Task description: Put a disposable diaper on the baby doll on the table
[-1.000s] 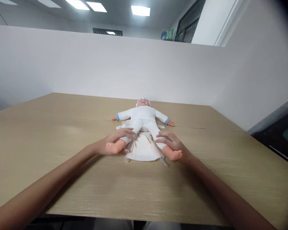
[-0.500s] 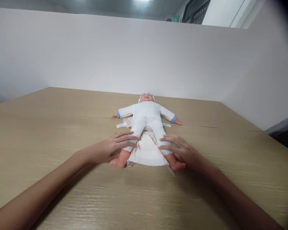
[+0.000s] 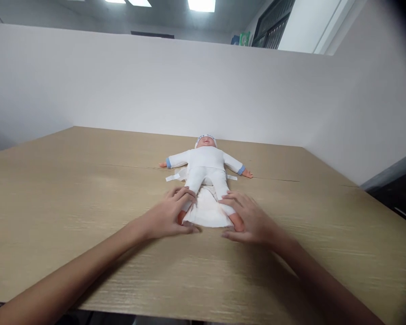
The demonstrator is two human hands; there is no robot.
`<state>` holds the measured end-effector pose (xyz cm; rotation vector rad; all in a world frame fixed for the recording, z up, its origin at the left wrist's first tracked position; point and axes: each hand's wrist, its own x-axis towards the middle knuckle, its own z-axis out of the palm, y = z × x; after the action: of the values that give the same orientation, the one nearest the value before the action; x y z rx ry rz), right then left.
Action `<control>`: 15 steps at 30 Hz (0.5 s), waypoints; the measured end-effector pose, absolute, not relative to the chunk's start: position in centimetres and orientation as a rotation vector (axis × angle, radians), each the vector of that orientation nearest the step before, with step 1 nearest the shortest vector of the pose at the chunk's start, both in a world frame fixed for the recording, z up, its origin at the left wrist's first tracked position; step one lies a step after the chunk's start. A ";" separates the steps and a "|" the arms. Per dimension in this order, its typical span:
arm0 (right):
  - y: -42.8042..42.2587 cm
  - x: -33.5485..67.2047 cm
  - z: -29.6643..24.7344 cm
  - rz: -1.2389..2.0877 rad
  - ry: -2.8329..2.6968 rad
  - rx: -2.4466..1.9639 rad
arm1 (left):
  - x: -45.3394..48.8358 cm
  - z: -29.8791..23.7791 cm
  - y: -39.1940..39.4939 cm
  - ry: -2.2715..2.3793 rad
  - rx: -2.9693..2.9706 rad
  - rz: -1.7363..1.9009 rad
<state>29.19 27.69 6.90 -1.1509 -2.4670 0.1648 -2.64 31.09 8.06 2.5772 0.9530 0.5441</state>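
Observation:
A baby doll (image 3: 208, 157) in a white suit with blue cuffs lies on its back, head away from me, arms spread. Under its hips and between its legs lies an unfolded white diaper (image 3: 208, 212), with a tab strip (image 3: 173, 177) sticking out on the left side and another on the right. My left hand (image 3: 171, 214) curves over the doll's lower left-side leg, thumb stretched toward the diaper's near edge. Over the other lower leg rests my right hand (image 3: 252, 219), fingers spread and thumb apart. Both hands hide most of the doll's feet.
The wooden table (image 3: 104, 198) has a seam running across it. A white partition (image 3: 138, 85) rises behind the table and on the right. A dark object (image 3: 397, 192) stands beyond the right edge.
Both hands have moved inward, with thumbs now reaching around the doll's feet toward the diaper's near edge. The legs appear closer together. The camera has tilted, showing more ceiling and the table's front edge.

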 end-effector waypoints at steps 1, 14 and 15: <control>27.5 28.7 6.6 0.082 -2.473 -1.147 | -2.3 7.9 31.0 0.970 2.608 0.559; 37.8 27.4 9.5 0.457 -1.863 -1.189 | -0.2 10.4 41.3 1.067 1.953 1.065; 39.4 27.1 9.5 0.524 -1.775 -1.262 | 0.4 10.3 42.8 1.083 1.867 1.072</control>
<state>27.07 39.40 9.49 -1.2620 -1.7748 0.5241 0.42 42.77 10.26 1.8672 1.0834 1.0724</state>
